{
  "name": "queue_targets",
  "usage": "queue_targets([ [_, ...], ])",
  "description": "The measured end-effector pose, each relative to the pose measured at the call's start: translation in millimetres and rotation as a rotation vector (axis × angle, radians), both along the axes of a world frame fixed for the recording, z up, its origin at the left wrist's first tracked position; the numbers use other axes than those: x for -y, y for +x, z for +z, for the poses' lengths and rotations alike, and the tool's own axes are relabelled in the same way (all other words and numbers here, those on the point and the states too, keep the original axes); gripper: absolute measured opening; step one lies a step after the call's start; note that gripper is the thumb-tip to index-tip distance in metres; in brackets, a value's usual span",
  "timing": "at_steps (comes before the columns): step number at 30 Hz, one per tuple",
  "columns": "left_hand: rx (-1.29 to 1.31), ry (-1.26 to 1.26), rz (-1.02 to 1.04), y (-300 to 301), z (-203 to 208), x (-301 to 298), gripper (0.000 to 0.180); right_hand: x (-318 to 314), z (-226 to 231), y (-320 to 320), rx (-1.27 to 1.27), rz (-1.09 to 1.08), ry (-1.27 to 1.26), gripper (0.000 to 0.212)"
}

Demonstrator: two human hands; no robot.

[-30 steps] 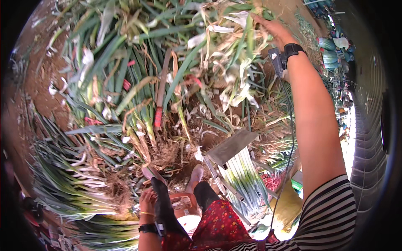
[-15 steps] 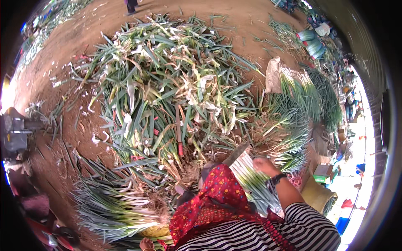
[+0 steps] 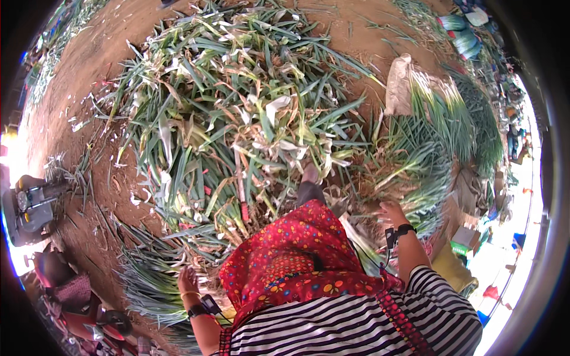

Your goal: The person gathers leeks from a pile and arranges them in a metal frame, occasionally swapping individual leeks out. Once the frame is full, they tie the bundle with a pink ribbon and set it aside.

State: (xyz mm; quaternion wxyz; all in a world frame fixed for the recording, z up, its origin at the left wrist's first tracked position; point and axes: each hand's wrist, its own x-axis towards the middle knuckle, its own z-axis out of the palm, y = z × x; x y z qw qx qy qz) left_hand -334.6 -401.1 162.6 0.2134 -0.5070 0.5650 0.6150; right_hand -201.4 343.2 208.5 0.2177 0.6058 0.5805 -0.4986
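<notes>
My left hand (image 3: 188, 285) hangs beside a heap of green onions (image 3: 151, 289) at the lower left, its fingers stretched and holding nothing that I can see. On the right, my right hand (image 3: 392, 215) is in the air over another spread of green onions (image 3: 430, 184); its fingers look loosely apart with nothing in them. A bundle of green onions with white stems (image 3: 363, 244) lies below that hand, partly hidden by my red flowered apron (image 3: 297, 255). A long knife with a red handle (image 3: 244, 211) rests on the leaf pile, away from both hands.
A large pile of green onion leaves and peelings (image 3: 237, 95) fills the ground ahead, my foot (image 3: 310, 173) at its near edge. At right lie a brown sack (image 3: 399, 86), more onions and a yellow sack (image 3: 451, 267). A red vehicle (image 3: 89, 314) and grey machine (image 3: 31, 207) stand at left.
My right hand has lifted off the white-stemmed bundle, moving up and slightly right. My left hand has risen from the lower edge to beside the left heap. My body looks more upright.
</notes>
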Motion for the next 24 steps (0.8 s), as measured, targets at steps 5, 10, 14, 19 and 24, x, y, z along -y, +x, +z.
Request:
queue_targets([
  [5, -0.039, -0.044, -0.174, -158.9, -23.4, -203.7, 0.03, -92.7, -44.3, -134.4, -0.002, 0.107, -0.081, 0.049],
  [10, -0.382, 0.183, -0.618, -215.4, -187.2, -321.2, 0.039, -138.1, -138.2, -246.4, -0.086, 0.138, -0.108, 0.052],
  [14, 0.077, 0.432, -0.19, -218.9, -270.5, -474.0, 0.03, -138.9, -246.7, -259.7, -0.004, -0.034, -0.114, 0.058],
  [19, 0.413, 0.303, 0.267, -198.3, -382.9, -555.3, 0.032, -103.8, -404.2, -202.5, 0.248, -0.354, -0.084, 0.066],
  [24, -0.385, 0.187, -0.453, -138.6, -536.6, -491.0, 0.061, -51.5, -496.1, -224.3, 0.147, -0.695, -0.088, 0.082],
])
